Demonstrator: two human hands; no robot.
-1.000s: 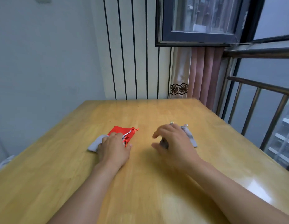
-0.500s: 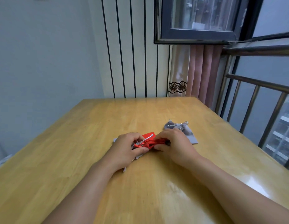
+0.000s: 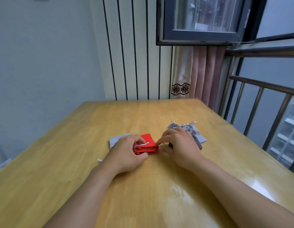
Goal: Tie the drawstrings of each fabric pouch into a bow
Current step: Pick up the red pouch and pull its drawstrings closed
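Observation:
A red fabric pouch [image 3: 147, 145] with a silver drawstring lies on the wooden table [image 3: 143, 195] between my hands, its mouth bunched toward me. My left hand [image 3: 126, 153] grips the pouch's left end, fingers curled round the gathered fabric and cord. My right hand [image 3: 177, 145] pinches at the pouch's right end with thumb and forefinger. A grey pouch [image 3: 114, 141] lies flat behind my left hand, partly hidden. More grey pouches [image 3: 194, 131] with tied silver cords lie behind my right hand.
A loose cord end [image 3: 99, 160] shows on the table left of my left wrist. A metal railing [image 3: 258, 99] runs along the table's right side. A curtain [image 3: 200, 76] and a striped wall stand behind the far edge.
My left hand brought the red pouch from the left toward the middle. My right hand left the grey pouches and came over to the red pouch's right end.

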